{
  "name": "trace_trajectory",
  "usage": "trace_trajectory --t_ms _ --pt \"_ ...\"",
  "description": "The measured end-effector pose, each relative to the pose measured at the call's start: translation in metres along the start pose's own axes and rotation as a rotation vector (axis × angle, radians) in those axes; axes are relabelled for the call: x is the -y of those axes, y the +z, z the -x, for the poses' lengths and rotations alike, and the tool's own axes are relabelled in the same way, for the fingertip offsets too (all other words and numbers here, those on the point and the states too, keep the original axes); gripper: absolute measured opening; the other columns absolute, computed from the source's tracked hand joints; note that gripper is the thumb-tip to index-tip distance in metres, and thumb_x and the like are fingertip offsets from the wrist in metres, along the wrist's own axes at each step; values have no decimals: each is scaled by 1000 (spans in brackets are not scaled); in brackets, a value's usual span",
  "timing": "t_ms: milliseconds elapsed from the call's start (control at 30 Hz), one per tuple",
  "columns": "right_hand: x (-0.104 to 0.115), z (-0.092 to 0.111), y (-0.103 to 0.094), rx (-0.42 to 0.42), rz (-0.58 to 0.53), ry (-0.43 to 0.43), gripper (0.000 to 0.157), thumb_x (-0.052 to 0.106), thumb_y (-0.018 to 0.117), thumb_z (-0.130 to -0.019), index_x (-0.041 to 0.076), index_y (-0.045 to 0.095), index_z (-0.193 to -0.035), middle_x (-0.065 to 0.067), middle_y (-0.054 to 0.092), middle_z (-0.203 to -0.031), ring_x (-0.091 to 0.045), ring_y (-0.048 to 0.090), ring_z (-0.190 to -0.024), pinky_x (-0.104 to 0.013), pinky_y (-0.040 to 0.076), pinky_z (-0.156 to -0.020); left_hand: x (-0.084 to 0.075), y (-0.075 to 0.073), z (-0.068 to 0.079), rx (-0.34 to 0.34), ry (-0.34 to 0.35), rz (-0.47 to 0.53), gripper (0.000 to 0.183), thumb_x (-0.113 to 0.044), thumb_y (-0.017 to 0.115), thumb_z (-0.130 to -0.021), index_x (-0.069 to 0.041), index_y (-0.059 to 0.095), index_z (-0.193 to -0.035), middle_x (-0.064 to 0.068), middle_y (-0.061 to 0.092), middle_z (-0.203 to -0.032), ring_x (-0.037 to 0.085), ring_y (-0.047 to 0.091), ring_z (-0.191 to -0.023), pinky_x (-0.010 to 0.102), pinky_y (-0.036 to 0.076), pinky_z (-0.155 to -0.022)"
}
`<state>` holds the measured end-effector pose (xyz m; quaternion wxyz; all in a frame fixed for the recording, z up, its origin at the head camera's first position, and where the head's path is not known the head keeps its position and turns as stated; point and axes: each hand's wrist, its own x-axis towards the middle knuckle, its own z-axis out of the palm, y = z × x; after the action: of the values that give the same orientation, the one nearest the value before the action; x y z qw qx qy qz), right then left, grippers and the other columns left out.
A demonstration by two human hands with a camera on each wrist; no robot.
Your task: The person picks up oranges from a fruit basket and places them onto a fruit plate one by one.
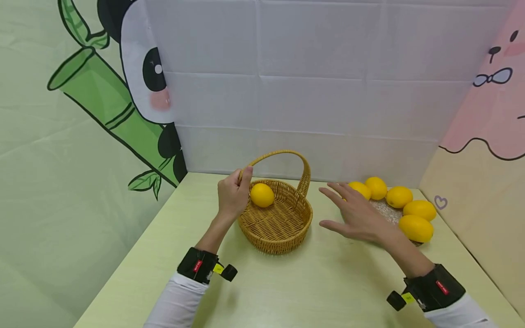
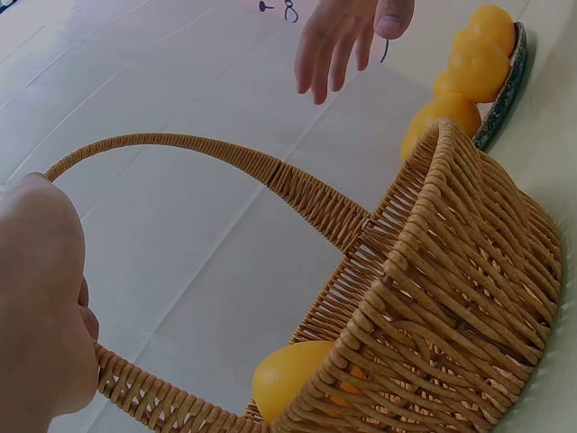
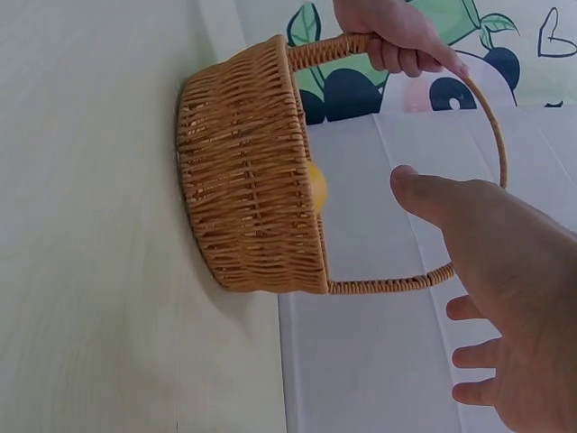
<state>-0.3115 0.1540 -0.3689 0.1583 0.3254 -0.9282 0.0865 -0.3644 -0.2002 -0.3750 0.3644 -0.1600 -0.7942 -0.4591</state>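
Observation:
A brown wicker basket [image 1: 275,234] with a tall hoop handle [image 1: 304,175] stands on the table. One lemon [image 1: 262,195] lies inside it, toward the back left. My left hand [image 1: 234,193] grips the left side of the handle, its fingers curled round it, as the right wrist view also shows. To the right of the basket, my right hand [image 1: 357,212] hovers with its fingers spread and holds nothing. Beyond it several lemons [image 1: 416,228] sit on a speckled plate [image 1: 387,210], part of which the right hand and forearm hide. In the left wrist view the plate's dark rim [image 2: 505,101] shows.
The pale table [image 1: 287,291] meets a white cloth backdrop [image 1: 307,91] behind the basket. A green panel with a panda and bamboo print [image 1: 106,95] stands at the left. At the right is a printed panel [image 1: 484,182] close to the plate.

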Motion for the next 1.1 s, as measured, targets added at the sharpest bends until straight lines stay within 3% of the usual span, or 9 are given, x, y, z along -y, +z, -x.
trace_trajectory --t_ms 400,800,1100 --pt "32 -38 15 22 8 -141 86 62 65 -92 17 38 -160 -15 36 -161 -42 30 -144 -64 32 -111 1 0 0 -5 -1 7 56 -39 50 -108 -14 36 -60 1 30 -50 17 25 -40 22 16 -39" --pt "52 -80 23 90 -27 -160 83 66 59 -95 20 38 -161 -16 38 -159 -37 31 -145 -60 32 -113 -2 -1 -1 -11 15 8 55 -36 51 -108 -13 36 -61 1 31 -50 17 25 -40 22 17 -39" --pt "61 -112 33 121 -42 -192 83 64 61 -94 16 41 -159 -15 41 -157 -35 36 -142 -58 34 -112 0 -1 0 0 -6 4 57 -41 50 -108 -14 37 -61 0 32 -50 16 27 -40 22 18 -39"
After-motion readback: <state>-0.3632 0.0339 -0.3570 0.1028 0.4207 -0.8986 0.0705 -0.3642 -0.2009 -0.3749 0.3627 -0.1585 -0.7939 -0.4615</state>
